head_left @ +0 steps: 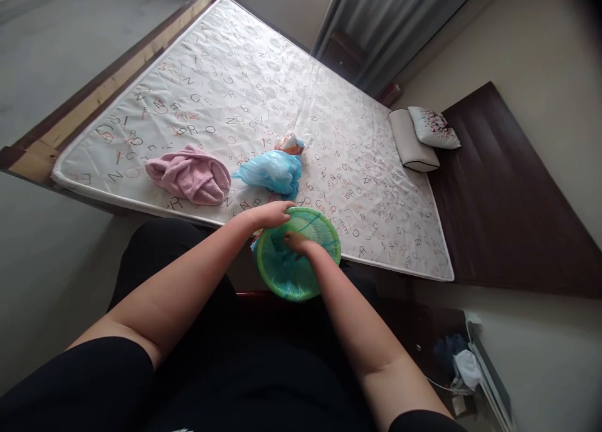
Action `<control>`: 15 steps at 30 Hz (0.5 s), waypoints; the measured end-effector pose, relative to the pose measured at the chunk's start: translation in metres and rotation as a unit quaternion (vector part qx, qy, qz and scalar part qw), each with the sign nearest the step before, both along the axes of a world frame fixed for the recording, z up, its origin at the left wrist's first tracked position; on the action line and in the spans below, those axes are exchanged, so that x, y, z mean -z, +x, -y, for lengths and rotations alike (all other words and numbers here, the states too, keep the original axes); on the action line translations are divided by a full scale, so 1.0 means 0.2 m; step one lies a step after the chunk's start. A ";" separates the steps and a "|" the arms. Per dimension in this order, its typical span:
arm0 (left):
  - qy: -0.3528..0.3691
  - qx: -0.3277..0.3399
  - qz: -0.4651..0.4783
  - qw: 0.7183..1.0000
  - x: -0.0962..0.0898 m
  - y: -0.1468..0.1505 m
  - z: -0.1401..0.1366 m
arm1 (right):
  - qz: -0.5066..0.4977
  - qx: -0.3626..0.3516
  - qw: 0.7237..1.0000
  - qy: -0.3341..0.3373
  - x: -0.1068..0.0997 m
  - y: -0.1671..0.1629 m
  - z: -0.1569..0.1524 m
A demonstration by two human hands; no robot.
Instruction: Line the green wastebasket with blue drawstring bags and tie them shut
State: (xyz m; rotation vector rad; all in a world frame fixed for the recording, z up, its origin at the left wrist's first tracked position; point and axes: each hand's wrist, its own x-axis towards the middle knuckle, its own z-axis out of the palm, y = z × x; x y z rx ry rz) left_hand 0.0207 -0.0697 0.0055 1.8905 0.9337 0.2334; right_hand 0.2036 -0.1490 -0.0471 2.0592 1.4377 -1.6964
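Note:
A green mesh wastebasket (336,251) stands in front of me by the mattress edge, with a thin blue plastic bag (290,274) lining its inside. My left hand (276,214) is closed over the far left part of the rim. Inside the basket's mouth is my right hand (300,242), fingers apart against the lining; some fingertips are hard to make out. On the mattress just beyond lie a bundled blue plastic bag (273,170) and a small orange-and-white wrapper (292,145). A crumpled pink towel (192,175) rests to their left.
The bare mattress (263,93) has printed letters and a wooden frame (117,74). Two pillows (414,140) lie by the dark headboard (508,206). At lower right, a dark nightstand (399,319) stands near cables and a white crumpled item (468,368). Grey curtains (390,24) hang behind.

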 end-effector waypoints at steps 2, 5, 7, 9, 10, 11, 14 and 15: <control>-0.002 -0.001 0.000 1.000 0.00 0.00 0.00 | 0.014 -0.035 0.999 -0.025 0.00 0.04 0.02; -0.009 0.008 -0.003 1.000 -0.01 0.00 0.02 | 0.002 -0.062 0.998 -0.026 0.03 0.05 0.07; -0.012 0.014 -0.009 1.000 -0.01 0.00 0.02 | 0.015 -0.082 0.996 -0.012 0.04 0.03 0.08; -0.012 0.007 -0.008 1.000 0.00 -0.01 0.02 | 0.042 -0.110 0.993 -0.006 0.03 0.00 0.07; -0.010 0.000 -0.003 1.000 0.00 -0.02 0.02 | 0.051 -0.123 0.991 0.006 0.03 -0.01 0.05; -0.007 -0.008 0.003 1.000 0.00 -0.02 0.02 | 0.054 -0.130 0.990 0.029 0.02 -0.03 0.03; 0.008 -0.030 0.025 0.999 0.00 -0.02 0.01 | 0.038 -0.115 0.984 0.134 0.02 -0.11 -0.02; 0.014 -0.041 0.030 0.999 0.00 -0.02 0.01 | 0.037 -0.106 0.981 0.161 0.02 -0.14 -0.04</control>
